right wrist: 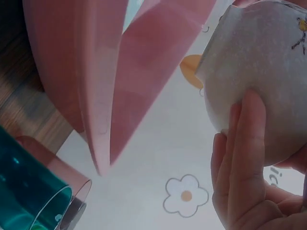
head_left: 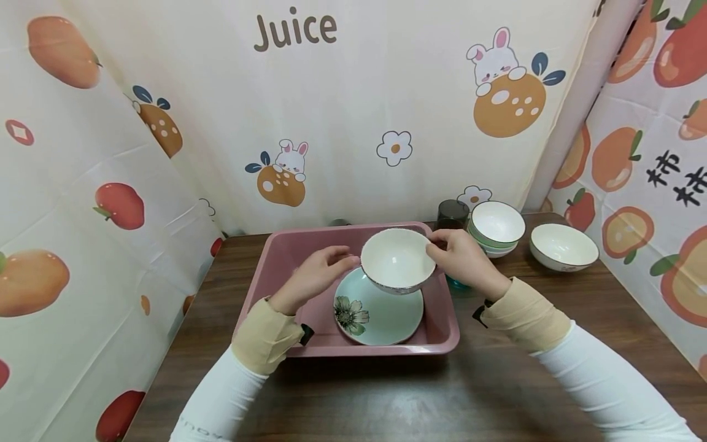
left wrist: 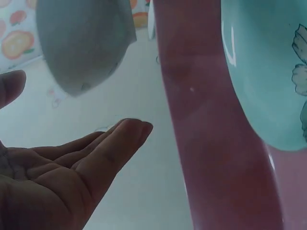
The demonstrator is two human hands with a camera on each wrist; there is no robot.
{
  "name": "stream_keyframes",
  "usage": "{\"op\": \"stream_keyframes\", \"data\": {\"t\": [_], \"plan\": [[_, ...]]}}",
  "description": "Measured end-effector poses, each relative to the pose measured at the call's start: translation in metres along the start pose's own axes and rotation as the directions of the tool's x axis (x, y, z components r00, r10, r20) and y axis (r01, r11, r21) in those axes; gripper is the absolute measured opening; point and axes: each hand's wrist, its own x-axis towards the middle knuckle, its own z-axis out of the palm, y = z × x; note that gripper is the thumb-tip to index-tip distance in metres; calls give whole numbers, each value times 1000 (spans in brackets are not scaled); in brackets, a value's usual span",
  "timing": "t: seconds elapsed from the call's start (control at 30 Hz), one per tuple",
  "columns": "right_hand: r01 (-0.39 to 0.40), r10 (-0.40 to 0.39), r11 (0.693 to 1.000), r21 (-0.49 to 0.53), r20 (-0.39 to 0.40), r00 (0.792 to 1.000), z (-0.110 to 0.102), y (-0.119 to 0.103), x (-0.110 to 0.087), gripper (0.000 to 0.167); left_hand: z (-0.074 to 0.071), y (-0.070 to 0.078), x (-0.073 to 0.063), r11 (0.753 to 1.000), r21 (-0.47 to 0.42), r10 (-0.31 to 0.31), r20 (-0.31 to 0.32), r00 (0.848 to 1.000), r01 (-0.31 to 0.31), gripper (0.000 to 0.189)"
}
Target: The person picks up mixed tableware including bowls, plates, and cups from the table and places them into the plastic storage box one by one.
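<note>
My right hand (head_left: 463,256) grips a white bowl (head_left: 399,261) by its right rim, thumb at the edge and fingers against the outer wall (right wrist: 259,62). The bowl is held above a pale green plate (head_left: 386,310) with a flower print, which lies in a pink basin (head_left: 353,351). My left hand (head_left: 316,276) hovers over the basin's left part, fingertips near the bowl's left rim. In the left wrist view, a gap shows between the left hand (left wrist: 72,177) and the bowl (left wrist: 86,48), and its fingers are extended with the thumb apart.
Right of the basin are stacked bowls (head_left: 499,224), a dark cup (head_left: 453,215) and another white bowl (head_left: 563,247). A teal glass (right wrist: 29,182) stands close beside the basin. Printed curtains border the wooden table (head_left: 513,380) at the back and sides.
</note>
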Motion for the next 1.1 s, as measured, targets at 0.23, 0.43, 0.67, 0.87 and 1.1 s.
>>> {"op": "stream_keyframes", "data": {"t": [0.23, 0.43, 0.67, 0.87, 1.1], "plan": [[10, -10, 1000, 11, 18, 1000, 8, -2, 0, 31, 14, 4, 14, 997, -75, -5, 72, 997, 11, 52], [29, -29, 1000, -6, 16, 999, 12, -2, 1, 30, 19, 4, 21, 992, -120, -15, 102, 995, 27, 37], [1, -3, 999, 46, 63, 998, 16, -1, -1, 32, 22, 2, 27, 991, -122, -39, 79, 996, 48, 30], [4, -8, 998, 58, 72, 997, 18, -3, -3, 32, 23, 0, 33, 999, -41, 1, 51, 999, 1, 24], [-19, 17, 1000, 24, 109, 994, 15, -4, -2, 36, 20, 6, 33, 994, 97, 46, 25, 999, -48, 23]]}}
